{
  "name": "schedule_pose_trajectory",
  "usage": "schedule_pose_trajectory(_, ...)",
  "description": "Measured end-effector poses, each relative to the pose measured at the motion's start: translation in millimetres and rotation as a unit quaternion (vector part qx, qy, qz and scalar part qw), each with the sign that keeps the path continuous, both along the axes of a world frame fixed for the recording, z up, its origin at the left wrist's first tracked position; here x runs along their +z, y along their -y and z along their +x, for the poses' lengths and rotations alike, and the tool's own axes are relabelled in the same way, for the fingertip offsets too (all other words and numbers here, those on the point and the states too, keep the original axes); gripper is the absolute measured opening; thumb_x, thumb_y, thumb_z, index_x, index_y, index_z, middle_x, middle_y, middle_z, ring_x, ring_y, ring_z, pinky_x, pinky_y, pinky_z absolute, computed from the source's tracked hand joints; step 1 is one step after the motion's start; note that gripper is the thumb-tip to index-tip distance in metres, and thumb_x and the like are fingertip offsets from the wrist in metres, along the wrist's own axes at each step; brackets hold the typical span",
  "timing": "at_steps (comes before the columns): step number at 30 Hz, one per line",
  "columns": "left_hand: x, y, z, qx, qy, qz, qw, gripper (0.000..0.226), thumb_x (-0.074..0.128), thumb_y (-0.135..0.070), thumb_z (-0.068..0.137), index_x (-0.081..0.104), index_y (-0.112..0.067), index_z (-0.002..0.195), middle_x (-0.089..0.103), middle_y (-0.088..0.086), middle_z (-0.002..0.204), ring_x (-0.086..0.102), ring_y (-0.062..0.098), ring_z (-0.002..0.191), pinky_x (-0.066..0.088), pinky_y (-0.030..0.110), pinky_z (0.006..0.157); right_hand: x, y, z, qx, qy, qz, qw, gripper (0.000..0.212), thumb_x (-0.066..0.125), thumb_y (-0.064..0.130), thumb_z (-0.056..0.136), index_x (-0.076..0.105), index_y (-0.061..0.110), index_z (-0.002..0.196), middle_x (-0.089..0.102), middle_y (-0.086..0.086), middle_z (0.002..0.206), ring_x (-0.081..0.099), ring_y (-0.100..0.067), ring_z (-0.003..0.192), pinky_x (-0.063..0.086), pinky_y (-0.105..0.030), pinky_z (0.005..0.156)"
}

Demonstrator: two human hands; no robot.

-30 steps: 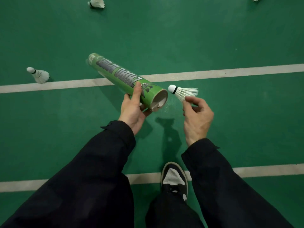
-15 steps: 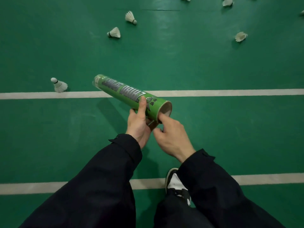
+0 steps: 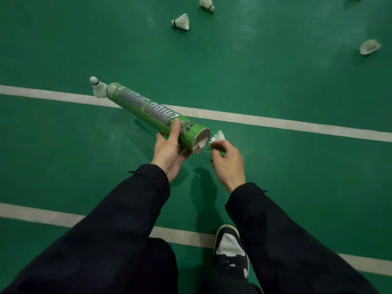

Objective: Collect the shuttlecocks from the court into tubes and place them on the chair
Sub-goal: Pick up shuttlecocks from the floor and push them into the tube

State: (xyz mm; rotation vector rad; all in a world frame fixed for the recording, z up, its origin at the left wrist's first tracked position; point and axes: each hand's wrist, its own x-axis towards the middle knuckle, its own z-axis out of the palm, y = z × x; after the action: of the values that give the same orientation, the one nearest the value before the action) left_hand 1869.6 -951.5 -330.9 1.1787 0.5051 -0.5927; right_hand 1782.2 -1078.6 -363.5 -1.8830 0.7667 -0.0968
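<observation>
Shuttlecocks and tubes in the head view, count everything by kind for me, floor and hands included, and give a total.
White feather shuttlecocks lying on the green court: 4
White feather shuttlecock pinched in the right hand: 1
Green cardboard shuttlecock tube, held in the left hand: 1
Total: 6

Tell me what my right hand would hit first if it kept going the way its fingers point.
Most likely the open mouth of the green tube. The right hand pinches a shuttlecock just beside that rim, though depth is hard to judge.
</observation>
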Motion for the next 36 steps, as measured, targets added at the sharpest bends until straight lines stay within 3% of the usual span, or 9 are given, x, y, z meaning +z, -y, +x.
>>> schedule_pose_trajectory(3,-16,8,5,-0.017,-0.009,0.001,1.0,0.069,0.063,-0.04,0.101,0.033,-0.012,0.156,0.071,0.011,0.13,0.078,0.019,0.097,0.065,0.04,0.08,-37,19,13,0.13,-0.069,-0.128,0.981,0.041,0.052,0.009,0.096,0.057,0.02,0.136,0.055,-0.001,0.148,0.063,-0.024,0.118,0.053,-0.045,0.101)
schedule_pose_trajectory(6,-30,8,8,-0.015,-0.033,-0.006,0.999,0.06,0.061,-0.041,0.102,0.041,-0.011,0.15,0.07,0.013,0.135,0.075,0.024,0.106,0.064,0.043,0.086,-70,39,30,0.287,-0.101,-0.323,0.896,0.058,0.05,0.006,0.095,0.039,0.023,0.15,0.028,0.0,0.167,0.066,-0.029,0.084,0.055,-0.038,0.063)
schedule_pose_trajectory(9,-36,3,12,-0.012,-0.052,-0.001,0.999,0.061,0.061,-0.041,0.101,0.043,-0.011,0.151,0.069,0.014,0.137,0.073,0.027,0.111,0.064,0.046,0.088,-86,60,45,0.375,-0.131,-0.427,0.812,0.064,0.052,-0.003,0.094,0.034,0.016,0.151,0.029,-0.015,0.163,0.063,-0.029,0.084,0.051,-0.037,0.055)
schedule_pose_trajectory(11,-36,2,15,-0.011,-0.053,0.003,0.999,0.061,0.061,-0.041,0.101,0.042,-0.011,0.15,0.068,0.014,0.138,0.073,0.027,0.111,0.063,0.048,0.09,-84,68,49,0.35,-0.125,-0.443,0.816,0.053,0.052,-0.003,0.096,0.041,0.011,0.145,0.049,-0.019,0.136,0.061,-0.028,0.085,0.058,-0.04,0.064)
schedule_pose_trajectory(16,-33,9,19,0.014,-0.049,0.004,0.999,0.063,0.062,-0.042,0.102,0.042,-0.01,0.152,0.067,0.016,0.14,0.074,0.025,0.104,0.065,0.04,0.076,-40,56,33,0.058,0.021,-0.206,0.977,0.022,0.062,0.016,0.098,0.07,0.013,0.118,0.061,0.003,0.099,0.056,-0.01,0.08,0.055,-0.031,0.076)
schedule_pose_trajectory(19,-31,12,18,0.03,-0.047,0.0,0.998,0.067,0.064,-0.045,0.1,0.043,-0.009,0.152,0.066,0.016,0.14,0.076,0.022,0.096,0.062,0.035,0.07,7,30,-1,-0.047,0.173,-0.084,0.98,0.015,0.068,0.011,0.095,0.072,0.011,0.11,0.06,0.004,0.091,0.053,-0.002,0.075,0.048,-0.021,0.066)
schedule_pose_trajectory(25,-18,14,-1,0.007,-0.029,-0.055,0.998,0.074,0.062,-0.051,0.098,0.048,0.0,0.15,0.06,0.024,0.145,0.071,0.025,0.101,0.065,0.039,0.079,24,-13,-25,0.051,0.179,-0.112,0.976,0.019,0.066,0.018,0.094,0.075,0.012,0.109,0.058,0.004,0.091,0.054,-0.006,0.076,0.05,-0.028,0.065)
schedule_pose_trajectory(31,4,1,-15,-0.008,0.002,-0.081,0.997,0.083,0.069,-0.052,0.089,0.047,0.001,0.149,0.062,0.025,0.143,0.07,0.028,0.109,0.063,0.041,0.09,61,-32,-19,0.198,0.055,-0.198,0.959,0.032,0.057,0.021,0.089,0.062,0.02,0.12,0.058,0.002,0.125,0.062,-0.022,0.09,0.053,-0.038,0.076)
schedule_pose_trajectory(36,36,-25,-14,-0.022,0.032,-0.034,0.999,0.054,0.061,-0.049,0.101,0.051,-0.01,0.137,0.075,0.013,0.118,0.078,0.017,0.082,0.062,0.032,0.065,118,-55,15,0.281,-0.068,0.066,0.955,0.042,0.053,0.013,0.087,0.057,0.024,0.128,0.07,-0.005,0.1,0.07,-0.02,0.079,0.062,-0.041,0.064)
